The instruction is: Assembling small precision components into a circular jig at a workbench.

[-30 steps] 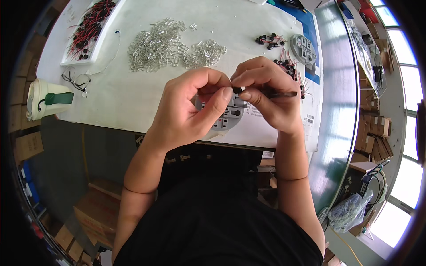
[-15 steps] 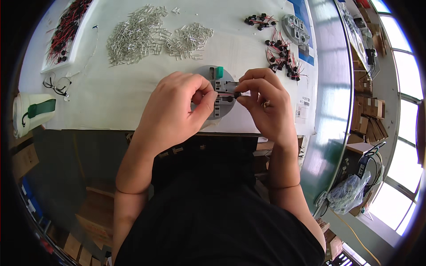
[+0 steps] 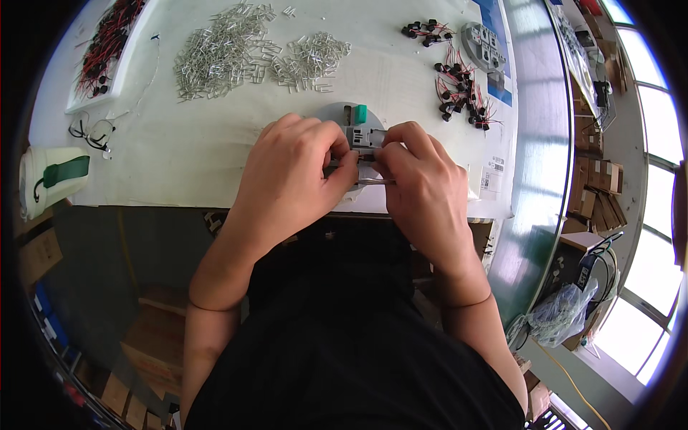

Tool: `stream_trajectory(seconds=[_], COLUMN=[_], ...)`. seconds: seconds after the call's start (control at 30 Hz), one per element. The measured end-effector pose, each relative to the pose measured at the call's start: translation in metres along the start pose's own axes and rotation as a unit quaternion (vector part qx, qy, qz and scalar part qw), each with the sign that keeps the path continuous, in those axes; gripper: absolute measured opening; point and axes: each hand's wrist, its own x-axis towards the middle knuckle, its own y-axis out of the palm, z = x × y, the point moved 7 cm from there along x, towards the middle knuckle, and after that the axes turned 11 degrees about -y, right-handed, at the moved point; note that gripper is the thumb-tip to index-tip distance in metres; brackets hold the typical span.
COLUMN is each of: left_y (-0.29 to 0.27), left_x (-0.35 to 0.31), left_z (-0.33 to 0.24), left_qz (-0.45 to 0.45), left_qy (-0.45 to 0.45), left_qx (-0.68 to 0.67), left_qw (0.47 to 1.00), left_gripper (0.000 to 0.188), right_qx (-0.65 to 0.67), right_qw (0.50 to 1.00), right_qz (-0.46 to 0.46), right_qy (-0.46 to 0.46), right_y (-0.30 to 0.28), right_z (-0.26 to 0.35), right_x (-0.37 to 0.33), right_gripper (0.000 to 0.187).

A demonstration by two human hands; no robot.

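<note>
A round grey fixture (image 3: pixel 337 112) with slots and a green block (image 3: pixel 360 114) lies at the table's front edge, partly under both hands. My left hand (image 3: pixel 297 161) is closed over its left side, thumb and forefinger pinched together; what they grip is hidden. My right hand (image 3: pixel 424 175) is closed at the fixture's right side, fingertips pressed to its middle near a dark slot. Whatever sits in those fingertips cannot be made out. Below them a slim silvery strip (image 3: pixel 374 181) shows between the hands; I cannot tell whether it is held.
Loose U-shaped metal pins (image 3: pixel 222 54) lie in piles at the back. Black parts with red wires (image 3: pixel 459 89) lie at right, near a second grey fixture (image 3: pixel 485 46). More fill a white tray (image 3: pixel 118 100) at far left, near glasses (image 3: pixel 93 132) and a white container (image 3: pixel 54 197).
My right hand has turned palm-down and moved in toward the left hand. The small black wired part it pinched earlier is now hidden. The view has shifted slightly.
</note>
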Motion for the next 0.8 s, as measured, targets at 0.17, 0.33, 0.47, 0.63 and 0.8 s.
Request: stream_trajectory(seconds=[0.17, 0.33, 0.47, 0.63, 0.8], left_y=[-0.003, 0.004, 0.006, 0.009, 0.01], left_x=[-0.004, -0.009, -0.01, -0.01, -0.009], left_z=[0.001, 0.007, 0.012, 0.014, 0.012], left_qz=[-0.054, -0.094, -0.105, -0.099, -0.1], left_qy=[0.032, 0.087, 0.063, 0.05, 0.044], left_qx=[-0.03, -0.053, -0.08, -0.09, -0.08], left_qw=[0.998, 0.99, 0.989, 0.99, 0.991], left_gripper=[0.012, 0.015, 0.014, 0.013, 0.014], right_qx=[-0.03, -0.047, 0.021, -0.019, -0.017], right_qw=[0.996, 0.993, 0.998, 0.995, 0.994], right_qz=[0.069, 0.073, 0.032, 0.07, 0.078], right_qy=[-0.044, -0.08, -0.041, -0.071, -0.079], right_y=[-0.001, -0.001, -0.002, -0.002, 0.002], right_z=[0.001, 0.008, -0.002, 0.004, 0.003], right_x=[0.012, 0.014, 0.01, 0.017, 0.012], right_gripper=[0.008, 0.008, 0.008, 0.009, 0.011])
